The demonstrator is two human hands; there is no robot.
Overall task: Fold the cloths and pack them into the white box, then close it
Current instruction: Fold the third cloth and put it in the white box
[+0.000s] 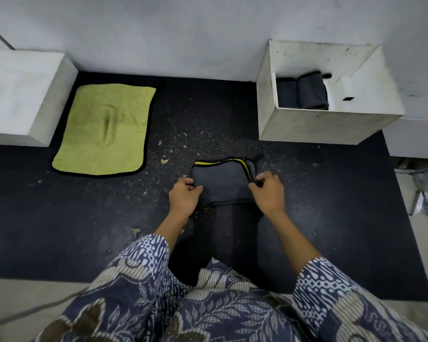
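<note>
Both hands, left hand and right hand, have fingers pinched on the near corners of the soft, light grey cloth folded mid-worktop, floppy so grip edges, white box open far right, green cloth waiting flat left.

Soft matt grey cloth, fleecy, with a thin yellow piping along a black-bound edge, pinched in bare left hand and right hand. Plush, nappy yellow-green cloth with black stitched border. Dark, rough, speckled matt mat, dusted with pale crumbs. Scuffed, smudged matt white box, card-like, holding dark folded cloths. Smooth matt white block. Patterned blue-and-white woven sleeves.
</note>
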